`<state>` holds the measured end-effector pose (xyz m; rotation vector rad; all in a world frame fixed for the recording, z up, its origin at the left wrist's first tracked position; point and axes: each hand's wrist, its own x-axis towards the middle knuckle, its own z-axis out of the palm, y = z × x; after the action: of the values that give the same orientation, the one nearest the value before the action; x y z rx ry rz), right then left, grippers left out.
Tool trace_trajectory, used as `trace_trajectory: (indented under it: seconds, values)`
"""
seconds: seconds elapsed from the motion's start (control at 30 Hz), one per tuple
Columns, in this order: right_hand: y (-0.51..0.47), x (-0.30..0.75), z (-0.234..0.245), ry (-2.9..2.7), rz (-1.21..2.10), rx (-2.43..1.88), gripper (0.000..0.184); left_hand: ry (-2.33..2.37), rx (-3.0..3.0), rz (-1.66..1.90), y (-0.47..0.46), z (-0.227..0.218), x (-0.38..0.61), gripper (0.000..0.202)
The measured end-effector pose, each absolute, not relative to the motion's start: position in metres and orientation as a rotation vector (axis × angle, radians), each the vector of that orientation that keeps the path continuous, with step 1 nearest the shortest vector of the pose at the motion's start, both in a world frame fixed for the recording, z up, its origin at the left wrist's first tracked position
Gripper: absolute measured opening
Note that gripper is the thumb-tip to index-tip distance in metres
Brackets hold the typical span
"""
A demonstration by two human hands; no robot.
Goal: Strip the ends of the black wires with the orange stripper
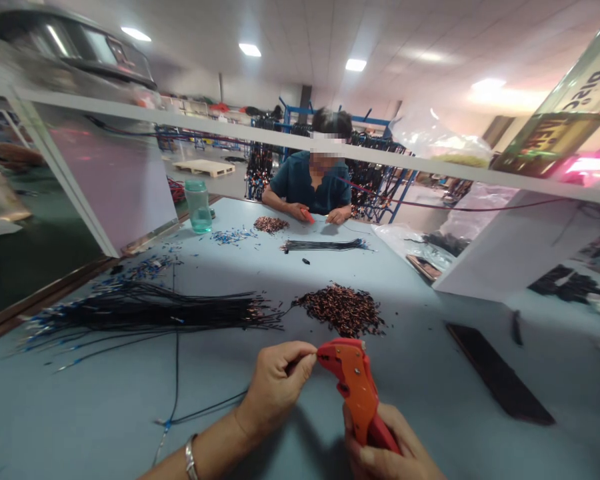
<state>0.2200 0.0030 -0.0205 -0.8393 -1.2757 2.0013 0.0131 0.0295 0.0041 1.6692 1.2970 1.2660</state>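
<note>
Right grip [403, 443] is closed round the handle of a red-orange tool [359, 390], low right of centre; left grip [279, 377] pinches a black wire [210, 409] at its nose, the wire trailing toward the lower left. On the bench [80, 417], clippings [341, 311] lie heaped mid-frame, a wire bundle [175, 310] spreads at left, and a dark slab [497, 373] rests at right. A co-worker [300, 180] shows at upper centre.
</note>
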Motion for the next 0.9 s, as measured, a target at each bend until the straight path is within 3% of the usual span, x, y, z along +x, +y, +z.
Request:
trace_trajectory:
  seconds: [0.23, 0.5, 0.9]
  values:
    - [0.000, 0.220, -0.018, -1.175, 1.968, -0.924, 0.046, 1.309, 1.655, 1.245, 0.030, 0.004, 0.014, 0.027]
    - [0.009, 0.222, -0.020, -0.983, 2.020, -0.759, 0.035, 1.447, 1.546, 1.209, 0.039, 0.000, 0.011, 0.028]
    - [0.011, 0.225, -0.015, -1.013, 2.126, -0.605, 0.047, 1.454, 1.478, 1.182, 0.038, 0.005, 0.011, 0.025]
